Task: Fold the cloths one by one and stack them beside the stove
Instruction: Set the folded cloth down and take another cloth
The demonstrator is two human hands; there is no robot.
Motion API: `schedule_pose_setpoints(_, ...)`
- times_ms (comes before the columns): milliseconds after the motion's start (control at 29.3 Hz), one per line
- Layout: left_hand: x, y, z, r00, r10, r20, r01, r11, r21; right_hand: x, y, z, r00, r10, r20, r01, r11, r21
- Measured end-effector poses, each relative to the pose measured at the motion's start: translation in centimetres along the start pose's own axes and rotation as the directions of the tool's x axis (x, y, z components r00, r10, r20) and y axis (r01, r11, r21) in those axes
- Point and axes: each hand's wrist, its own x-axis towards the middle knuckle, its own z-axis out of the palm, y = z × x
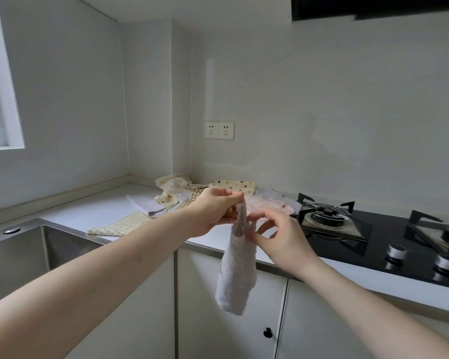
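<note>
Head view: beyond the sink (pixel 62 244), loose cloths (pixel 182 193) lie heaped on the counter; the left hand (pixel 213 211) pinches a limp lavender cloth (pixel 237 270) by its top, the right hand (pixel 278 234) nips its edge, stove (pixel 373 237) alongside; light, floppy, best taken by corners

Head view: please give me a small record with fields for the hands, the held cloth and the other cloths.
left hand: pinches the top of the held cloth
right hand: pinches the cloth's edge lower down
held cloth: pale, dotted, hanging in front of the counter edge
other cloths: loose pile on the counter, left of the stove
sink: at far left
</note>
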Motion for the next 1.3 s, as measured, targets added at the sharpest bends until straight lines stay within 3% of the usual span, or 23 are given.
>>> schedule_pose_setpoints(103,-0.3,0.5,-0.4,0.979,0.202,-0.027,-0.182,0.926,0.329,-0.7,1.1,-0.8,0.986,0.142,0.087,-0.141,0.99,-0.021)
schedule_pose_setpoints(205,-0.6,1.5,0.7,0.923,0.371,0.097,-0.315,0.587,0.745,-0.1,0.1,0.4,0.96,0.195,0.201,-0.186,0.981,-0.06)
schedule_pose_setpoints(308,-0.3,0.5,-0.3,0.902,0.41,0.134,-0.3,0.373,0.878,0.2,1.7,0.0,0.948,0.26,0.183,-0.216,0.949,-0.23)
schedule_pose_setpoints(410,1.1,-1.0,-2.5,0.93,0.353,0.101,-0.189,0.226,0.956,0.8,3.9,-3.4,0.924,0.328,0.195,-0.239,0.896,-0.375)
schedule_pose_setpoints(444,1.8,-0.6,-2.5,0.93,0.363,0.067,-0.177,0.277,0.944,2.1,3.9,-4.3,0.936,0.318,0.15,-0.243,0.893,-0.379)
schedule_pose_setpoints(478,4.4,0.6,-2.1,0.904,0.427,-0.007,-0.17,0.374,0.912,5.4,4.1,-5.7,0.965,0.261,-0.012,-0.248,0.903,-0.352)
schedule_pose_setpoints(547,7.9,3.8,-1.5,0.819,0.537,-0.201,-0.193,0.588,0.785,10.8,2.9,-8.8,0.926,0.102,-0.364,-0.211,0.938,-0.274)
schedule_pose_setpoints(581,8.4,4.5,-1.5,0.786,0.574,-0.228,-0.219,0.604,0.766,11.7,2.4,-9.5,0.91,0.064,-0.409,-0.189,0.943,-0.274)
schedule_pose_setpoints(718,5.2,0.0,-2.0,0.821,0.571,-0.002,-0.324,0.469,0.822,7.0,4.8,-9.2,0.977,0.16,-0.138,-0.2,0.912,-0.358)
schedule_pose_setpoints(820,3.2,-4.3,-2.3,0.9,0.411,0.146,-0.323,0.404,0.856,3.9,7.0,-7.8,0.967,0.253,0.024,-0.222,0.886,-0.408)
schedule_pose_setpoints(957,1.5,-8.3,-2.1,0.95,0.16,0.268,-0.309,0.374,0.874,0.8,10.0,-5.9,0.915,0.364,0.175,-0.259,0.861,-0.437)
schedule_pose_setpoints(1128,2.1,-10.2,-2.0,0.961,0.111,0.254,-0.277,0.389,0.879,0.4,12.6,-4.6,0.922,0.37,0.116,-0.301,0.871,-0.388)
schedule_pose_setpoints(1299,5.7,-10.6,-1.9,0.978,0.174,0.111,-0.187,0.523,0.831,2.2,14.2,-4.1,0.924,0.375,-0.077,-0.383,0.908,-0.17)
